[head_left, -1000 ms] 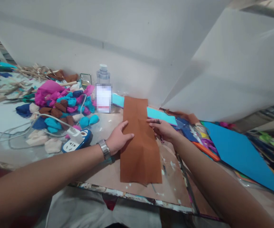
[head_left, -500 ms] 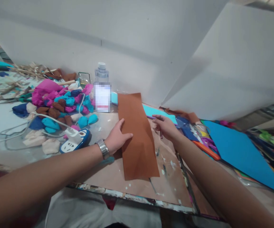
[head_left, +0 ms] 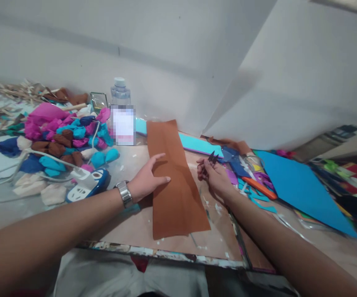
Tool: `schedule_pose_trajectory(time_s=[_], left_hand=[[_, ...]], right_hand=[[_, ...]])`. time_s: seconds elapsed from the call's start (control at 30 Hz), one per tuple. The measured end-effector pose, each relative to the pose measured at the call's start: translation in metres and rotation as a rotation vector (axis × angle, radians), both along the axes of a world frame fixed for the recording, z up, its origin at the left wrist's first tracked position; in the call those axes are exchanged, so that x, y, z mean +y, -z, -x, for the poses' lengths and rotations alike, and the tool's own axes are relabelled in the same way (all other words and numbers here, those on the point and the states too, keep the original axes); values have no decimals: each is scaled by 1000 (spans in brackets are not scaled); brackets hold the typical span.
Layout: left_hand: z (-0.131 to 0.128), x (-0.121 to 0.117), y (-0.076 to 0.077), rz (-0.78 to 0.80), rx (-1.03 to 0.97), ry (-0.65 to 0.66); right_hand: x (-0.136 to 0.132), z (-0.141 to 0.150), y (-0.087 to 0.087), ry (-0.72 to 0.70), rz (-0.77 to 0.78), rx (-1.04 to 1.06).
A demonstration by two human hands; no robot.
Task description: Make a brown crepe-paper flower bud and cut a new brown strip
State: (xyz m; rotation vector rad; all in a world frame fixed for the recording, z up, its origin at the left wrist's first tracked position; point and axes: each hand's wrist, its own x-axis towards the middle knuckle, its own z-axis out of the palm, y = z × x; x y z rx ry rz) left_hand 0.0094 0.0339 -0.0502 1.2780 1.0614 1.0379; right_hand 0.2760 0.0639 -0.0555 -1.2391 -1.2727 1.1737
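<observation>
A long brown sheet (head_left: pixel 173 189), seemingly folded in layers, lies lengthwise in front of me. Over its left edge rests my left hand (head_left: pixel 145 178), thumb and forefinger spread apart on or just above the surface. To the right of the sheet, my right hand (head_left: pixel 214 175) is curled around small dark scissors (head_left: pixel 213 157). Their pointed blades stick up beyond the fingers, slightly parted, while the handles are hidden in the palm. A light-blue strip (head_left: pixel 199 144) runs behind the sheet, close to the right hand.
Crumpled coloured paper pieces (head_left: pixel 54 132) and a power strip (head_left: pixel 88 185) with a white cable lie left. A phone (head_left: pixel 123 125) leans before a bottle (head_left: pixel 120 91). On the right are an orange-handled cutter (head_left: pixel 260 188) and a blue sheet (head_left: pixel 302 185). White panels (head_left: pixel 166 53) stand behind.
My right hand has turned, bringing the scissors' blades into view pointing up. The left hand stays at the sheet's left edge. The whole view has shifted slightly to the right.
</observation>
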Motion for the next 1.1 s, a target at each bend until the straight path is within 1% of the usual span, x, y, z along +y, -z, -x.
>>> schedule_pose_trajectory(time_s=[0.1,0.2,0.23,0.3,0.37,0.47,0.5,0.57,0.6,0.67,0.73,0.8,0.9,0.97,1.07,1.1], left_hand=[[-2,-2,-3,20,-2,45],[-3,-1,-1,-2,1,8],[-4,-1,0,-8,-21,-21],[-4,0,1,9,-113,-84],[-5,1,0,64,-245,-119],[-6,1,-4,136,-375,-134],[-6,1,-5,152,-400,-147],[-6,1,-8,184,-438,-159],[-6,1,-9,200,-454,-149],[-6,0,-10,227,-474,-107],[-7,-1,-11,271,-472,-69],[-7,-4,-11,324,-469,-41],[-8,-10,-13,360,-517,24],[-9,-17,-14,405,-537,111],[-11,-27,-14,495,-528,337],[-12,-30,-14,511,-512,380]], right_hand=[[-10,0,-15,-77,85,53],[-33,7,-28,-155,181,131],[-42,11,-31,-201,250,231],[-63,21,-34,-255,321,389],[-83,29,-34,-308,385,456],[-107,36,-30,-491,409,469],[-114,37,-29,-578,402,454],[-125,37,-28,-803,423,428],[-130,37,-28,-927,434,401],[-136,39,-28,-1126,415,331],[-139,41,-29,-1225,365,254],[-140,43,-28,-1247,341,243],[-138,43,-26,-1215,363,297],[-138,41,-25,-1201,380,319],[-139,38,-25,-1186,376,315],[-140,38,-26,-1180,375,310]])
